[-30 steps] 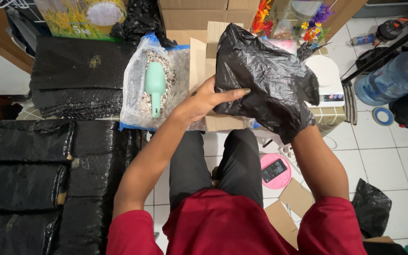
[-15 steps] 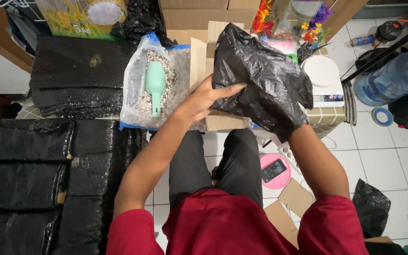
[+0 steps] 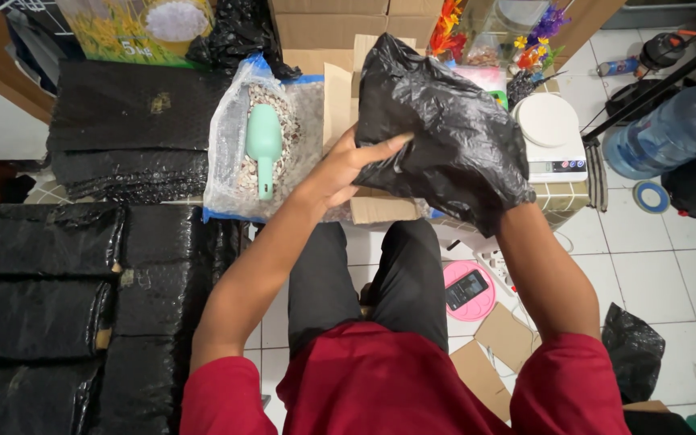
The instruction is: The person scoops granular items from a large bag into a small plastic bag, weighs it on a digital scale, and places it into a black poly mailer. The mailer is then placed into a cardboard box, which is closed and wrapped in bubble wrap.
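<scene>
1. Position check: the black plastic bag [image 3: 445,121] is held up in front of the seated person, above the cardboard box [image 3: 380,205] and just right of the clear sack of pale pellets [image 3: 263,153].
2. Left hand [image 3: 348,165]: it lies flat against the bag's left side, fingers extended and slightly spread, thumb underneath. Judgement: this is a steadying press, not a pinch; keep it light so the thin film does not tear.
3. Right hand: it is hidden inside the bag up to the wrist, so I cannot tell how its fingers are set. Judgement: they should be opened wide inside to shape the bag.
4. The green scoop [image 3: 264,149] rests in the sack, handle toward the person, within easy reach of the left hand.
5. Keep the bag clear of the white scale [image 3: 553,133] at the right, which stands just beside it.
6. Watch the stacked black bubble-wrapped parcels [image 3: 42,242] at the left; they crowd that elbow.
</scene>
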